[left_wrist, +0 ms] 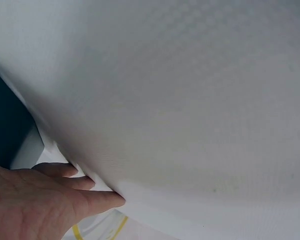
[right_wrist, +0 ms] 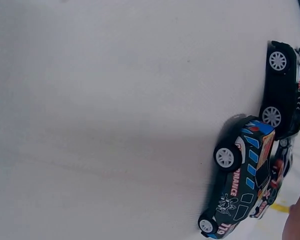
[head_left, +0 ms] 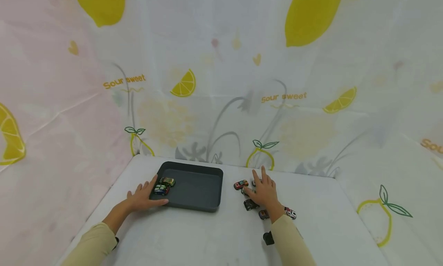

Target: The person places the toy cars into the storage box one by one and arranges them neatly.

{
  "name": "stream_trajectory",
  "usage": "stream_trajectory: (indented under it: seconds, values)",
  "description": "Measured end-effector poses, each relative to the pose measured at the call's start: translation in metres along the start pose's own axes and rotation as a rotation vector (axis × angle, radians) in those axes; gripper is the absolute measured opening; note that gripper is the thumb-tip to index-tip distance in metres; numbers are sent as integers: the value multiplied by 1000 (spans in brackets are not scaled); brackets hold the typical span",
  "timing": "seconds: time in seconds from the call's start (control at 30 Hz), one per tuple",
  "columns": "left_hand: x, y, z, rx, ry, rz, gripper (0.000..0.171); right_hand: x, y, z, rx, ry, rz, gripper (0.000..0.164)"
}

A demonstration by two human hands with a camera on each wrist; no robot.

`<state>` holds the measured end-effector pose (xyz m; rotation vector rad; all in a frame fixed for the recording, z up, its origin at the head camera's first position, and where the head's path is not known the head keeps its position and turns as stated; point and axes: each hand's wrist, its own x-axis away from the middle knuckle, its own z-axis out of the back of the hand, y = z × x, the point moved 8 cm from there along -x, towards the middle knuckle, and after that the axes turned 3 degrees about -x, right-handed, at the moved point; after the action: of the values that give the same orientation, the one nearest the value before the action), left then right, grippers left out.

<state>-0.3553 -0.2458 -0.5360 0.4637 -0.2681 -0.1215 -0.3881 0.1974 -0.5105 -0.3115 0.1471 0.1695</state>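
At the left rim of the dark grey tray (head_left: 197, 191) is my left hand (head_left: 142, 198), fingers spread and thumb along the near corner. Two small toy cars, one gold and green (head_left: 168, 181) and one blue, green and white (head_left: 161, 189), lie in the tray's left part. My right hand (head_left: 265, 193) reaches over a group of toy cars with fingers extended and apart, partly hiding some. Left of its thumb sits a red-orange toy car (head_left: 240, 184); a black toy car (head_left: 250, 204) stands below it. The right wrist view shows a black toy car with blue patches (right_wrist: 240, 180) close up.
Under the right wrist are a dark toy car (head_left: 263, 214) and a white and red toy car (head_left: 290, 213). A black object (head_left: 268, 238) shows beside the right sleeve. Lemon-printed cloth walls (head_left: 221, 116) enclose the white table (head_left: 194, 235) at the back and sides.
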Motion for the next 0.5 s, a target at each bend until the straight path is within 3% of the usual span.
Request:
stream_trajectory:
  seconds: [0.23, 0.5]
  values:
    - [-1, -2, 0, 12, -1, -4, 118, 0, 0, -5, 4, -37, -8, 80]
    - [0, 1, 0, 14, 2, -6, 118, -2, -5, -2, -115, -33, -5, 52]
